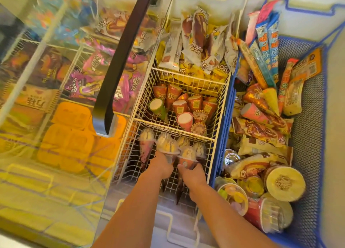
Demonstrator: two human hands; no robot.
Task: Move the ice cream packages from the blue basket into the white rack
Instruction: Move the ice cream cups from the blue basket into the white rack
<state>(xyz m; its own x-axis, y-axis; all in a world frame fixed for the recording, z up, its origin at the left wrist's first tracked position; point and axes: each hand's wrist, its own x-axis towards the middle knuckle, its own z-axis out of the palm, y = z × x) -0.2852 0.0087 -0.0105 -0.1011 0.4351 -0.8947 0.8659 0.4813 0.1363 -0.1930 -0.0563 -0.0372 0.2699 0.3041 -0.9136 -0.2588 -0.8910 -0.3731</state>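
Observation:
The white rack (pixel 219 106) stands in the freezer's middle, split into compartments. Both my hands are down in its nearest compartment. My left hand (pixel 162 166) grips a domed-lid ice cream cone (pixel 168 145). My right hand (pixel 191 173) grips another domed cone (pixel 188 155). More domed cones (pixel 146 139) stand around them. The blue basket (pixel 311 136) on the right holds mixed ice cream packages (pixel 261 130), cones, bars and tubs.
The rack's middle compartment holds pink and green paper cones (pixel 183 106); the far one holds wrapped bars (pixel 201 42). A slid-open glass lid with a dark handle (pixel 119 61) covers the left side, over orange tubs and purple packs. Round tubs (pixel 284 182) fill the basket's near end.

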